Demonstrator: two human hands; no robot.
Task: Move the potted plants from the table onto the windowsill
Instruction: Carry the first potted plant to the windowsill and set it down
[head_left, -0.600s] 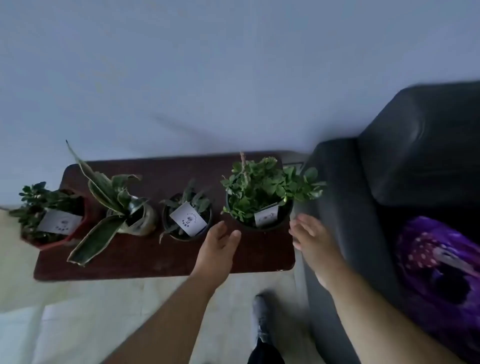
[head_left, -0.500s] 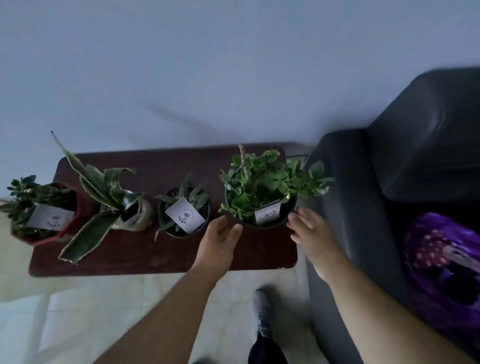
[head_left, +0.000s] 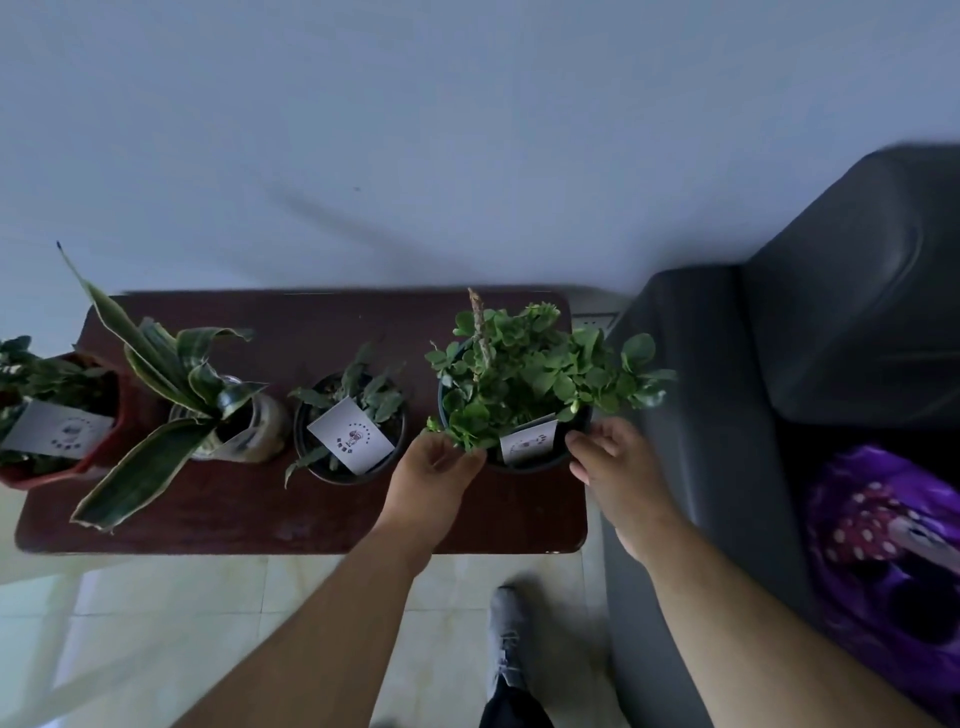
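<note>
Four potted plants stand in a row on a dark wooden table (head_left: 234, 519). From the left: a red pot (head_left: 111, 441) cut by the frame edge, a snake plant in a pale pot (head_left: 260, 431), a small black pot with a white card (head_left: 353, 431), and a bushy green plant (head_left: 524, 379) in a dark pot (head_left: 524, 465). My left hand (head_left: 431, 478) cups the bushy plant's pot on its left side, fingers curled under the leaves. My right hand (head_left: 618, 467) holds the pot's right rim. The pot stands on the table. No windowsill is in view.
A dark grey sofa (head_left: 779, 364) stands tight against the table's right end, with a purple patterned thing (head_left: 893, 545) on its seat. A pale wall rises behind the table. My shoe (head_left: 506, 639) is on the tiled floor (head_left: 156, 623) in front.
Both hands have moved forward from just short of the bushy plant's pot and closed in on its two sides. The view has shifted nearer to the table.
</note>
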